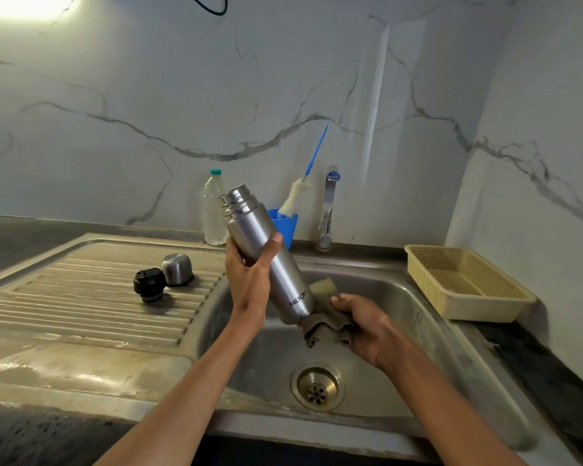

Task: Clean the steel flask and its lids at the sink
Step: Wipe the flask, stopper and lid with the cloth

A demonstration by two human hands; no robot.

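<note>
Silver flask (266, 250); black lid (149, 284); blue cup (287, 227); cream basket (465, 284); white grey-veined wall (283, 95).

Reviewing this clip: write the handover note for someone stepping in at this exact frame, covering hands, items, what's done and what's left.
Left hand grips the steel flask, open and tilted over the sink. Right hand holds a scrub cloth against the flask's base.
Black inner lid and steel cap sit on the drainboard, untouched. Bottle brush stands in the blue cup.
Done: lids off. Left: finish the outside, brush the inside, wash both lids, rinse.
</note>
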